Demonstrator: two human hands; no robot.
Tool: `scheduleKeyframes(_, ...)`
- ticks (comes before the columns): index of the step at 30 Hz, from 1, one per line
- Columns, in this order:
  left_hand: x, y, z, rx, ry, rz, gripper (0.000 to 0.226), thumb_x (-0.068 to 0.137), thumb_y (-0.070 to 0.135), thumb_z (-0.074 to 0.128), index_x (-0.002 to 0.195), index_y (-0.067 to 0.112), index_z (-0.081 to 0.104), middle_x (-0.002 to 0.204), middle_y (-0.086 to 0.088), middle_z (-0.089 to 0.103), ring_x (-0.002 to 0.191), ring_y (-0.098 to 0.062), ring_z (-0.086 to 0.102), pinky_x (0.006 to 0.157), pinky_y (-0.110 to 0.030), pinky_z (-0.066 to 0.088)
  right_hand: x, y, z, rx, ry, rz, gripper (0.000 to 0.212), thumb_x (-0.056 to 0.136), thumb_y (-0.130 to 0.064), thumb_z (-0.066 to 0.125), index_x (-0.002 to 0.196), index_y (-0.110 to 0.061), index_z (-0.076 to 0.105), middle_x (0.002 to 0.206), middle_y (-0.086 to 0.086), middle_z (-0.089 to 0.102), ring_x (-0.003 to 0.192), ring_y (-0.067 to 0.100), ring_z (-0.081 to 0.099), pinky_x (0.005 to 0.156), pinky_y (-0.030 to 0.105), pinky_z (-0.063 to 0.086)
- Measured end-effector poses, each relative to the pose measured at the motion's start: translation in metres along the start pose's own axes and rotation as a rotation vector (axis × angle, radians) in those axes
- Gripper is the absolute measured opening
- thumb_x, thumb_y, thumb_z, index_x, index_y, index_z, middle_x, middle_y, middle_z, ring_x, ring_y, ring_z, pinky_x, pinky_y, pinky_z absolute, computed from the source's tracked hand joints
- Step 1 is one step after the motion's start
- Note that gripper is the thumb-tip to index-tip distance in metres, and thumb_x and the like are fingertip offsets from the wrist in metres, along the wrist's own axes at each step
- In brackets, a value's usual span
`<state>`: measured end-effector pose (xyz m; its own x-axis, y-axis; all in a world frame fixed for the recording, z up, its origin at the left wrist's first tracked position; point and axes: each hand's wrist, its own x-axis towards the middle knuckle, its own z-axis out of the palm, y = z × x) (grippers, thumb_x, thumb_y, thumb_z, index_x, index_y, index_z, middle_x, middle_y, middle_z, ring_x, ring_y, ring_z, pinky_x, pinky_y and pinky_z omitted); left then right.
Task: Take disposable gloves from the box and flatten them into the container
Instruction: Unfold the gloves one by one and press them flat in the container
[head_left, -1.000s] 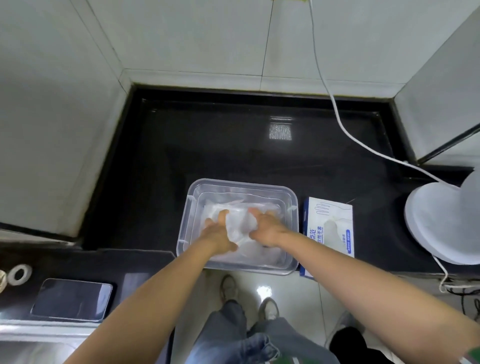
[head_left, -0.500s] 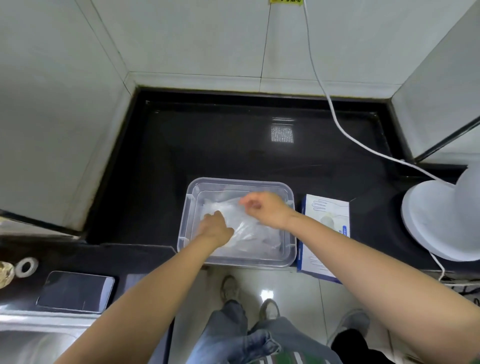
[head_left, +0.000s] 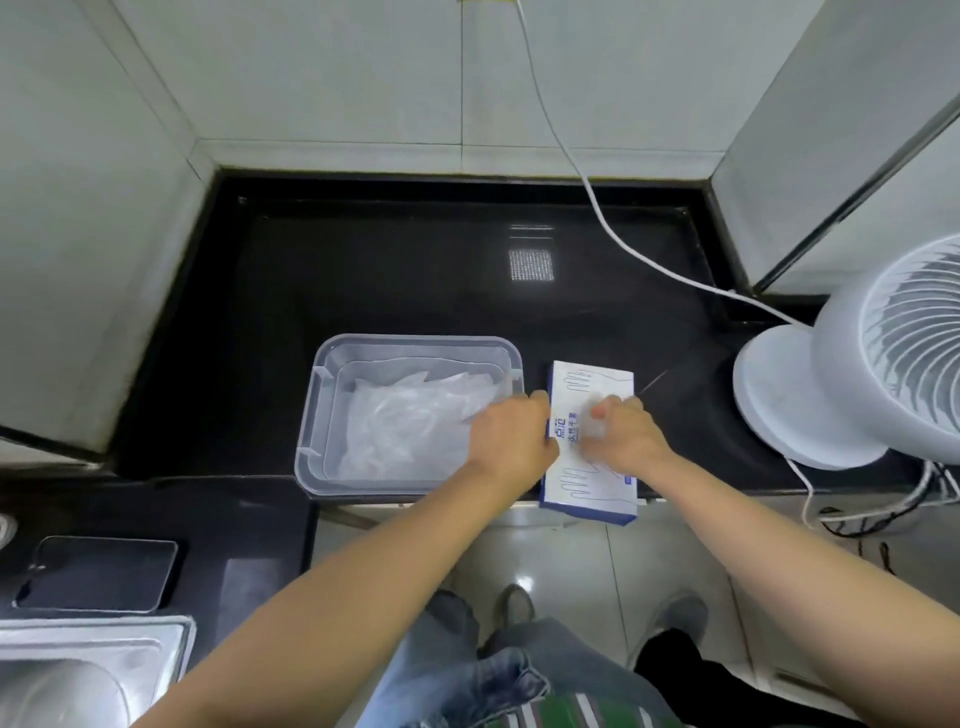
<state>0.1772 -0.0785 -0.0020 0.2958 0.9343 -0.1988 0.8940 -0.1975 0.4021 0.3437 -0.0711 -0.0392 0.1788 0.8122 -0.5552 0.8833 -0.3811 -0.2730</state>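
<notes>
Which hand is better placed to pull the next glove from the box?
Right. The right hand sits over the middle opening of the glove box, fingers curled there; the left hand holds its left edge, likely steadying it.

The counter (head_left: 415, 270) is glossy, container (head_left: 415, 340) translucent plastic, gloves (head_left: 405, 415) thin film, box (head_left: 592, 379) cardboard.

Gripping box (head_left: 592, 486) edge with left hand (head_left: 511, 441), right hand (head_left: 628, 436) at opening (grasp blurred). Alongside: container (head_left: 310, 415), gloves (head_left: 410, 415) flat inside.

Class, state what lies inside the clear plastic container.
Flattened translucent gloves lie inside the container; the left hand hides the near right corner, and their number cannot be told.
</notes>
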Motion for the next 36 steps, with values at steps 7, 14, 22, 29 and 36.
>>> scheduleKeyframes(7, 0.005, 0.020, -0.008, 0.265, -0.018, 0.050, 0.028, 0.088, 0.000, 0.050, 0.113, 0.010, 0.057, 0.109, -0.010, 0.062, 0.095, -0.032, 0.063, 0.065, -0.033, 0.038, 0.003, -0.002, 0.005, 0.104, 0.143, -0.103, 0.006, 0.082, -0.009, 0.066, 0.084, -0.013, 0.069, 0.093, 0.003, 0.069, 0.085, 0.024, 0.063, 0.070, 0.027, 0.046)
scheduleKeyframes(14, 0.010, 0.042, 0.027, -0.168, -0.338, -0.122, 0.057, 0.093, 0.013, 0.058, 0.143, 0.011, 0.032, 0.131, -0.014, 0.046, 0.116, -0.033, 0.054, 0.088, -0.034, 0.046, 0.005, 0.009, -0.003, 0.458, -0.006, -0.228, 0.022, 0.091, -0.003, 0.058, 0.078, -0.019, 0.064, 0.090, 0.001, 0.066, 0.081, 0.013, 0.059, 0.068, 0.018, 0.044)
scheduleKeyframes(22, 0.006, 0.033, 0.058, -0.209, -0.302, -0.272, 0.101, 0.090, 0.025, 0.068, 0.154, 0.009, -0.010, 0.151, -0.015, 0.025, 0.120, -0.028, 0.055, 0.094, -0.032, 0.045, 0.005, 0.006, 0.003, 0.481, -0.039, -0.135, 0.009, 0.087, -0.019, 0.070, 0.090, -0.015, 0.063, 0.082, 0.000, 0.060, 0.078, 0.016, 0.057, 0.063, 0.024, 0.045)
scheduleKeyframes(29, 0.008, 0.031, 0.064, -0.261, -0.260, -0.252, 0.107, 0.084, 0.028, 0.075, 0.155, 0.017, -0.004, 0.145, -0.011, 0.028, 0.119, -0.026, 0.052, 0.099, -0.034, 0.045, 0.007, 0.014, -0.005, 0.725, -0.033, -0.179, 0.026, 0.090, -0.024, 0.069, 0.087, 0.001, 0.064, 0.077, 0.004, 0.060, 0.072, 0.014, 0.056, 0.062, 0.025, 0.044)
scheduleKeyframes(36, 0.012, 0.032, 0.069, -0.262, -0.266, -0.262, 0.109, 0.082, 0.026, 0.077, 0.155, 0.019, -0.004, 0.146, -0.009, 0.025, 0.119, -0.027, 0.053, 0.100, -0.036, 0.046, 0.008, 0.023, -0.008, 0.727, -0.088, -0.145, 0.011, 0.092, -0.017, 0.065, 0.095, -0.009, 0.072, 0.096, 0.013, 0.072, 0.089, 0.025, 0.068, 0.077, 0.037, 0.055)
